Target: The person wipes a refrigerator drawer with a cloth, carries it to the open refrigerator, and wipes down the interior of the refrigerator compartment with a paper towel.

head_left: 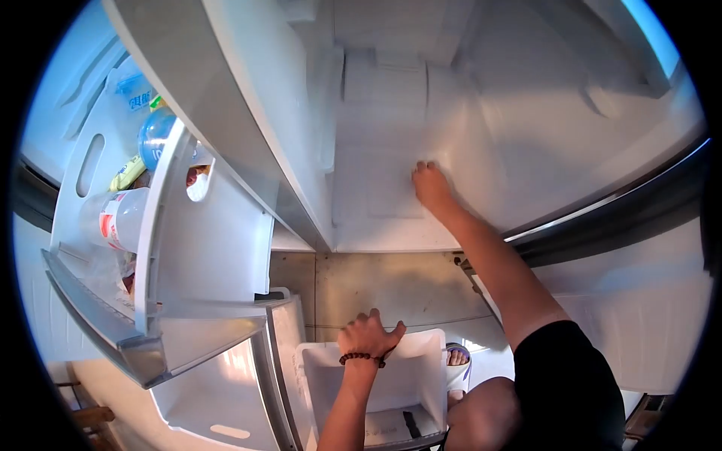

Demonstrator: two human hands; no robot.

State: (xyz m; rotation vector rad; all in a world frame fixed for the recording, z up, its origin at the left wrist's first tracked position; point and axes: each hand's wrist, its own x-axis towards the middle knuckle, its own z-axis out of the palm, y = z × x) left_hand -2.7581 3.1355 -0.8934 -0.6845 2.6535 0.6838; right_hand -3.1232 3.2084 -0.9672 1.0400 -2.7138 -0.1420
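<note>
My right hand (432, 186) reaches down into the white freezer compartment (391, 143), close to its floor and right side. Its fingers are curled together; whatever they hold, if anything, is hidden or too small to name. My left hand (368, 336), with a beaded bracelet (363, 358) at the wrist, grips the far rim of a white drawer (435, 368), its thumb pointing right. That drawer sits low in front of me, and a dark strip (411, 425) shows near its front edge.
A pulled-out drawer (207, 252) on the left holds a blue-labelled bottle (156, 135), a clear container with a red label (124, 218) and several packets. A grey-edged divider (203, 98) stands beside it. An open door (639, 301) is at the right. Tiled floor (391, 286) lies below.
</note>
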